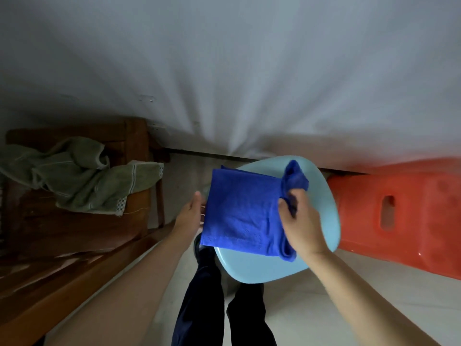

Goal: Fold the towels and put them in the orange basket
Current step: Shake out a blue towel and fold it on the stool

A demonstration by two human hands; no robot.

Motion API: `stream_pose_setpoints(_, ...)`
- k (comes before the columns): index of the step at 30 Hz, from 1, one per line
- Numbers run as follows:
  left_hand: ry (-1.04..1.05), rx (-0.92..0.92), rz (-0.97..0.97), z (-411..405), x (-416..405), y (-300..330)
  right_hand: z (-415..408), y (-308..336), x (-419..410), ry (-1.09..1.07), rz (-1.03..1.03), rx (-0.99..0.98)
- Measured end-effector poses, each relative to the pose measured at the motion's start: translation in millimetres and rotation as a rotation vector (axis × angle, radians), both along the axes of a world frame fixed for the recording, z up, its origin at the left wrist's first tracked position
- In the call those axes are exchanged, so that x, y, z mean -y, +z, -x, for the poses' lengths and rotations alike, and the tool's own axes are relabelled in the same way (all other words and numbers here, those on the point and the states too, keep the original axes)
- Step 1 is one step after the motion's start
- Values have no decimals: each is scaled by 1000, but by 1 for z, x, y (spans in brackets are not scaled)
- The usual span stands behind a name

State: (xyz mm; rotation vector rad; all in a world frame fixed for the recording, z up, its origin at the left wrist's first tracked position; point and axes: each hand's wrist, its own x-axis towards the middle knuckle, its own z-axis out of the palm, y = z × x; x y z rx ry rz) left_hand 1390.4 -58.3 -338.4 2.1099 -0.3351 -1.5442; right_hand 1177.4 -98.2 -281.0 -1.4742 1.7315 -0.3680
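A blue towel [239, 211] lies partly folded on a light blue round stool seat [259, 268]. My right hand [299, 223] grips the towel's right edge, and a bunched corner sticks up above the fingers. My left hand [192, 213] touches the towel's left edge with its fingers hidden under the cloth. The orange basket [404, 218] stands just right of the stool against the wall. A crumpled green towel [74, 176] lies on a wooden chair [134, 136] at the left.
A white wall [249, 71] runs close behind the stool. The wooden chair's frame fills the left side, down to the lower left corner. My dark trouser legs [204, 295] stand on pale floor tiles [311, 308] below the stool.
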Motion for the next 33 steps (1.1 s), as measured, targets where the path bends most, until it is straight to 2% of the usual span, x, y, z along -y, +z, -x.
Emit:
stream_pose_setpoints(7, 4, -116, -53, -7, 8, 1, -116, -32, -10, 155, -199, 123)
stream_pose_setpoints(11, -118, -7, -78, -10, 9, -5, -117, -37, -4, 234, -225, 117)
stream_pose_setpoints(13, -148, 31, -73, -8, 11, -6, -94, -35, 2, 122, -166, 93)
stream_pose_setpoints(16, -203, 41, -17, 0, 15, -4, -39, -35, 7, -168, -86, 34)
stream_pose_setpoints(18, -257, 157, 46, 9, 17, -6, -11, -40, 3, -303, -162, 82)
stream_pose_setpoints(21, -320, 336, -23, 18, 15, -12, -7, -55, -12, -315, -345, 187)
stream_pose_setpoints(23, -321, 369, -59, 24, 13, -10, -16, -64, -18, -349, -355, 249)
stream_pose_setpoints(28, -285, 274, -25, 26, 8, -1, -24, -62, -17, -415, -459, 316)
stream_pose_setpoints(33, -142, 126, 129, 28, 14, 38, -9, -20, -13, -513, -458, 542)
